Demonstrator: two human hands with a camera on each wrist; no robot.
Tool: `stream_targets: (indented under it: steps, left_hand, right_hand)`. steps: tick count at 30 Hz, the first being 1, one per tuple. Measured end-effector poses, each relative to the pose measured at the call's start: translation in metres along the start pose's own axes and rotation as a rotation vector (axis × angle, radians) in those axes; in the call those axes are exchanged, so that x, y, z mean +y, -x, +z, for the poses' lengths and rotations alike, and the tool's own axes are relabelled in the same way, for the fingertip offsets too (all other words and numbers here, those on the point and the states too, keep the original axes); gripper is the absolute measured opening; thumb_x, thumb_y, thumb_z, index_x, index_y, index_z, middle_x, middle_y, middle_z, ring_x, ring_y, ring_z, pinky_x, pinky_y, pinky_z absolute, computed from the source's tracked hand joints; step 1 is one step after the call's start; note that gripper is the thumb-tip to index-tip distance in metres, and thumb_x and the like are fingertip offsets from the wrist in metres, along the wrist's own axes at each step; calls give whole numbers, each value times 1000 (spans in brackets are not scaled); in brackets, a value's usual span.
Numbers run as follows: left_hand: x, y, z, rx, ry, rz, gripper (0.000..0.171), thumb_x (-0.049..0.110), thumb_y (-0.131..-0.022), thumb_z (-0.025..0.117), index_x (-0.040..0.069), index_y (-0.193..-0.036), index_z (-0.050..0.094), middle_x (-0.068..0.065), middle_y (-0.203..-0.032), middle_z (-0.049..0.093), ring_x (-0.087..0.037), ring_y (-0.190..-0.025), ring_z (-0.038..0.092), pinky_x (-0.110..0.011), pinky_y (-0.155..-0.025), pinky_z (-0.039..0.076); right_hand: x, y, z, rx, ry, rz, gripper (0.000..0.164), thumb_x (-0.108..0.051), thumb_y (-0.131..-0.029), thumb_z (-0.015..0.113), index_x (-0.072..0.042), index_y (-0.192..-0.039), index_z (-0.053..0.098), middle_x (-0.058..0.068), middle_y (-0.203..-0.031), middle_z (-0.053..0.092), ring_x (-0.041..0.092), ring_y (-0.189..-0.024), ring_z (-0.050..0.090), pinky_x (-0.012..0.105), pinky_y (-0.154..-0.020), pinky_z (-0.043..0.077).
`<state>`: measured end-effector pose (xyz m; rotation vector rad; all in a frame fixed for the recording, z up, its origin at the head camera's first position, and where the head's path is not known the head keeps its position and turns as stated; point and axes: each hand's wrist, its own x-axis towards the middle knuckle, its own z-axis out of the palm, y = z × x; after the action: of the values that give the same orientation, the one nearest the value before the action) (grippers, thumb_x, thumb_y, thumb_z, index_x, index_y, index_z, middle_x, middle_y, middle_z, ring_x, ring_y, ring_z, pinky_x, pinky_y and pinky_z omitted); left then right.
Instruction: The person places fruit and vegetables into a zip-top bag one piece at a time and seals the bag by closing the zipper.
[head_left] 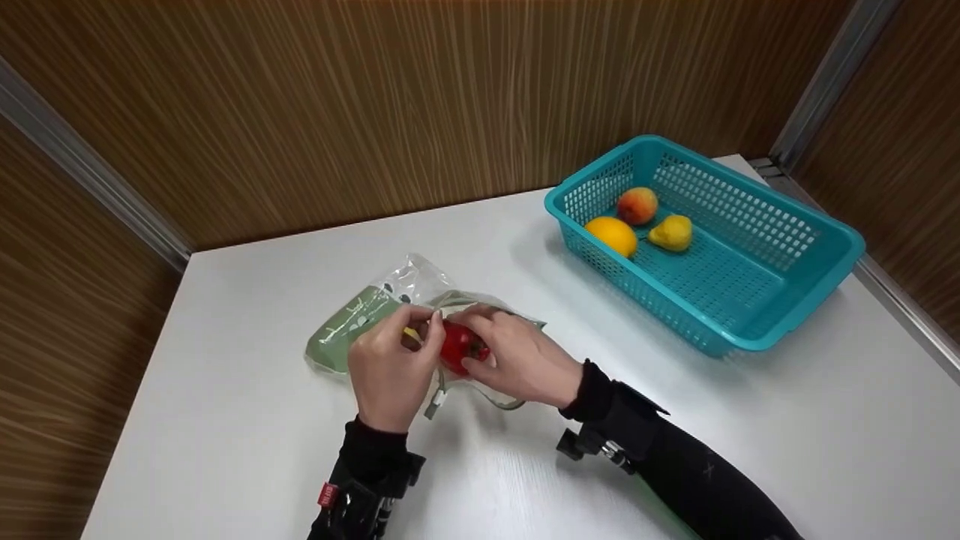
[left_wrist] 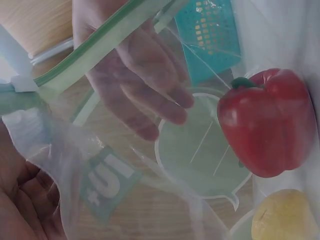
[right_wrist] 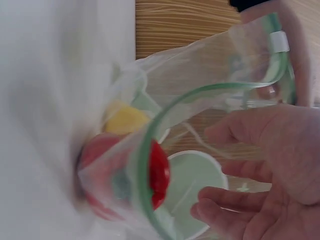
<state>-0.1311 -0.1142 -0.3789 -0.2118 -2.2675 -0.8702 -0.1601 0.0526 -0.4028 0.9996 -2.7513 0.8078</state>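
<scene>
A clear zip bag with a green closing strip [right_wrist: 215, 85] stands open on the table, its mouth tilted. Inside it lie a red bell pepper [left_wrist: 270, 122] with a green stem and a yellow fruit [left_wrist: 285, 216]. My left hand [head_left: 394, 367] pinches the bag's edge between thumb and index finger. My right hand [head_left: 517, 356] is at the bag's mouth, beside the pepper. In the right wrist view its fingers [right_wrist: 227, 197] are loosely extended and apart from the pepper. Green-printed clear plastic [head_left: 330, 343] extends to the left of my left hand.
A teal basket [head_left: 664, 307] with perforated sides stands at the right rear of the white table [head_left: 247, 315]. It holds a peach [head_left: 637, 205], an orange [head_left: 611, 235] and a yellow pear [head_left: 673, 233]. Wood-grained panels [head_left: 450, 97] rise behind and at both sides.
</scene>
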Motion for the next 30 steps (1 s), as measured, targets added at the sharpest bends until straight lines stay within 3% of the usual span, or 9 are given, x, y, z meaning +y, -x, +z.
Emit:
stream_targets:
  steps: [11, 18, 30]
  left_hand:
    - [-24, -12, -12, 51, 30, -128, 13, 20, -84, 69, 7, -81, 70, -4, -70, 70, -12, -56, 60, -26, -54, 52]
    - [-24, -13, -13, 53, 23, -138, 15, 22, -84, 69, 7, -82, 70, -4, -70, 70, -13, -56, 61, -25, -55, 52]
    - [-22, -11, -10, 43, 18, -131, 14, 21, -83, 71, 7, -83, 69, -5, -73, 71, -14, -57, 61, -35, -57, 56]
  right_hand:
    - [-13, 10, -19, -36, -83, -22, 37, -27, -86, 66, -18, -122, 60, -3, -113, 69, 7, -94, 64, 23, -81, 55]
    - [-6, 12, -40, 26, -192, 26, 32, -26, -88, 65, -19, -118, 62, -3, -102, 70, 6, -88, 64, 27, -74, 56]
    - [24, 21, -59, 138, -194, 138, 27, -28, -89, 65, -21, -115, 64, -5, -101, 70, 11, -92, 64, 24, -75, 53]
